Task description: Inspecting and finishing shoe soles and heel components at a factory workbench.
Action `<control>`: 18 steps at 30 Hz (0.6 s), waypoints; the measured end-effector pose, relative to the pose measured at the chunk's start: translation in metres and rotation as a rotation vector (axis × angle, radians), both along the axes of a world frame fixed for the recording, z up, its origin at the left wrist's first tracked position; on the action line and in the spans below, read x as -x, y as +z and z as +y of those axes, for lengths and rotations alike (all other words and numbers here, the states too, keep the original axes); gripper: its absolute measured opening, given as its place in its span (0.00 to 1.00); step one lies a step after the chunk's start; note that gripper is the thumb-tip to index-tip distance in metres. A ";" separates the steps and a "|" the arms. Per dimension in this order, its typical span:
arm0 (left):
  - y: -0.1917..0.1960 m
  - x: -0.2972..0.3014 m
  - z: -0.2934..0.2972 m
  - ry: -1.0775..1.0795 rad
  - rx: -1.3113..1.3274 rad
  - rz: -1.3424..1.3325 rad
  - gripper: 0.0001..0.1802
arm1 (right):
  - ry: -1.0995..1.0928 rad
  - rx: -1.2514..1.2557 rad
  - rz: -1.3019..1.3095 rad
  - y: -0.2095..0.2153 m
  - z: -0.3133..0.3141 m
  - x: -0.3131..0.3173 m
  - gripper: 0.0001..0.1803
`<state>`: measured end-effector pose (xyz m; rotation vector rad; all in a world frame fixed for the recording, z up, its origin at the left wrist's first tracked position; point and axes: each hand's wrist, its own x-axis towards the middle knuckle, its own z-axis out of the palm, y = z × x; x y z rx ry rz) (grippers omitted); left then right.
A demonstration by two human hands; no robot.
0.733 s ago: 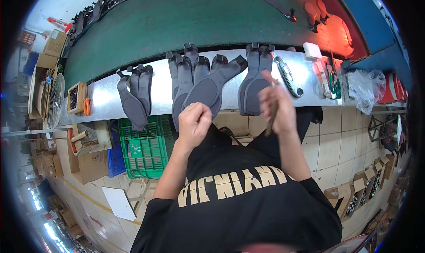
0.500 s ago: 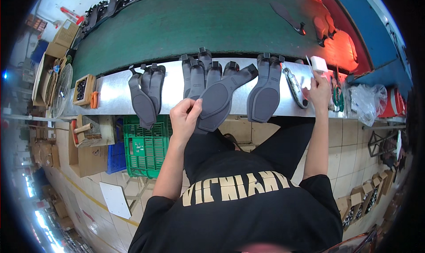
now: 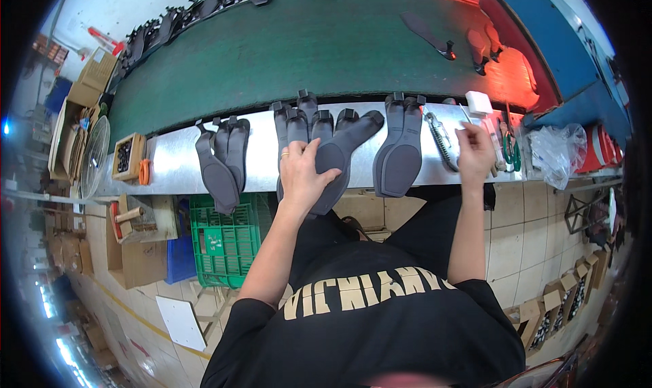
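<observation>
My left hand (image 3: pixel 304 176) lies with fingers stretched and thumb apart over a cluster of dark grey heeled shoe soles (image 3: pixel 332 158) on the metal bench. One sole in the cluster slants, its heel to the upper right. To the right, my right hand (image 3: pixel 476 154) is raised at the bench edge, fingers curled. A thin pale rod (image 3: pixel 464 112) shows just beyond its fingertips; its lower end is hidden. Past it sits a white block (image 3: pixel 479 102). A utility knife (image 3: pixel 441 142) lies left of that hand. Another pair of soles (image 3: pixel 399 153) rests between my hands.
More soles (image 3: pixel 222 164) lie at left on the bench (image 3: pixel 261 133), near a wooden box (image 3: pixel 129 149) and orange-handled tool (image 3: pixel 144 172). Green-handled pliers (image 3: pixel 513 150) and a plastic bag (image 3: pixel 558 150) are at right. Beyond runs a green conveyor belt (image 3: pixel 272 55), with soles under red light.
My left hand has let go of its pinch on the sole edge and spread over the soles. My right hand has drawn back from the white block, which stays on the bench.
</observation>
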<state>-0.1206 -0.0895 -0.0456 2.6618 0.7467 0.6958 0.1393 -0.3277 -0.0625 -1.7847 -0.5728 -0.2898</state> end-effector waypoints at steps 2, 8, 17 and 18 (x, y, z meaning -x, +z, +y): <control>0.002 0.002 0.003 0.025 0.107 -0.144 0.25 | 0.096 -0.044 0.113 0.010 0.019 0.036 0.04; 0.017 0.022 -0.015 -0.046 0.995 -0.429 0.11 | 0.363 -0.113 0.119 0.020 0.042 0.082 0.12; 0.032 0.046 -0.042 -0.103 1.549 -0.500 0.17 | 0.659 -0.145 0.353 0.021 0.082 0.111 0.14; 0.028 0.046 -0.039 -0.170 1.434 -0.438 0.21 | 0.722 -0.256 0.694 0.026 0.087 0.118 0.12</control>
